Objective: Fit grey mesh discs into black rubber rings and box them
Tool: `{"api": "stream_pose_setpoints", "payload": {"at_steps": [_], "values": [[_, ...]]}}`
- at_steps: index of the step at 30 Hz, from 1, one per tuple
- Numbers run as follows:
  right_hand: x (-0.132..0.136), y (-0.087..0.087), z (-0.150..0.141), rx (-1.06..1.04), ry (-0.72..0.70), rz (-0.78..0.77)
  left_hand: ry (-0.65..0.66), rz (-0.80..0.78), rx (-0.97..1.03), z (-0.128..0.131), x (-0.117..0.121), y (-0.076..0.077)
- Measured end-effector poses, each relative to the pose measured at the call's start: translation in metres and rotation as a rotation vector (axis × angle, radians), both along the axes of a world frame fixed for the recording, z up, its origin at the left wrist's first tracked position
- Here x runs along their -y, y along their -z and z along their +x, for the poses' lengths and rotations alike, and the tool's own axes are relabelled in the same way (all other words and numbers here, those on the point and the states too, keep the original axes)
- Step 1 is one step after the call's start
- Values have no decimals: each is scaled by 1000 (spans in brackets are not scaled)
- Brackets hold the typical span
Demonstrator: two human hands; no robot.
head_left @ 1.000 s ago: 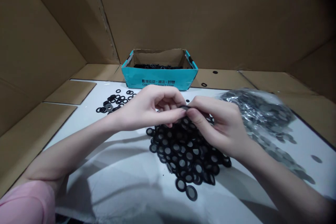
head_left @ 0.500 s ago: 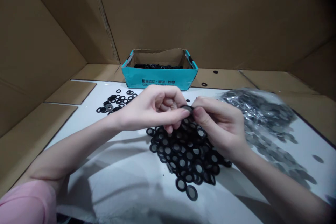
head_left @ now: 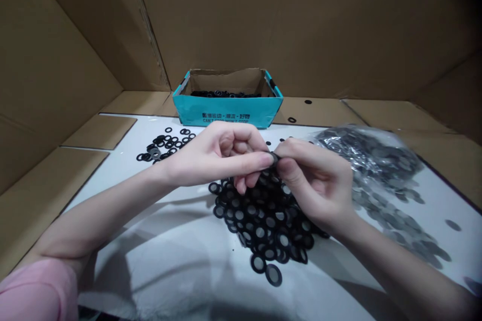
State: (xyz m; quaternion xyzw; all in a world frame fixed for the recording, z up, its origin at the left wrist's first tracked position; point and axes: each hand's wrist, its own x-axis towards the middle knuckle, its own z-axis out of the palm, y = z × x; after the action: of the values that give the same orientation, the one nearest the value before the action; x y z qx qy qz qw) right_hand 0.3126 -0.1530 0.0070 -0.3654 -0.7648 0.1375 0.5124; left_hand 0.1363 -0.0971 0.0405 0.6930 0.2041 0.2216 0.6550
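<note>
My left hand and my right hand meet above the table, both closed. Between their thumbs and forefingers they pinch one black rubber washer, mostly covered by the fingertips. Right below lies a pile of black washers with grey discs in them. Loose black rings with open centres are scattered beyond my left forearm. To the right of my right hand, thin grey discs spread out from a clear plastic bag that holds more of them.
At the back stands a turquoise cardboard box with black rings inside. Tall cardboard walls enclose the white table at the back and sides. A few stray rings, such as one black ring, lie right of the box.
The pinched washer has tilted and more of it is hidden by my fingers. Both hands stay in nearly the same place; the whole view has shifted very slightly.
</note>
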Motion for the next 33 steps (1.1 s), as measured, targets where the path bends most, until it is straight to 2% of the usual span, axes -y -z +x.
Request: {"api": "stream_pose_setpoints", "payload": {"at_steps": [9,12,16,19,23,27,31,33], "values": [[2,1,-4,-13,22,-6,49,18,-79,-3,-3,-3],[-1,1,-4,29,-21,1,86,61,-152,-6,-8,-4],[-7,-1,1,158,-113,29,16,205,-195,-7,-9,-4],[-11,-2,5,188,-70,71,-52,297,-143,-4,-5,-1],[-12,-1,5,118,-28,52,-60,200,-60,0,2,4],[-7,3,0,59,38,69,-38,124,-93,-2,2,1],[-4,7,-5,54,61,101,16,142,-203,-8,-4,-6],[-6,8,-5,90,34,102,-5,197,-235,-9,-6,-6]]}}
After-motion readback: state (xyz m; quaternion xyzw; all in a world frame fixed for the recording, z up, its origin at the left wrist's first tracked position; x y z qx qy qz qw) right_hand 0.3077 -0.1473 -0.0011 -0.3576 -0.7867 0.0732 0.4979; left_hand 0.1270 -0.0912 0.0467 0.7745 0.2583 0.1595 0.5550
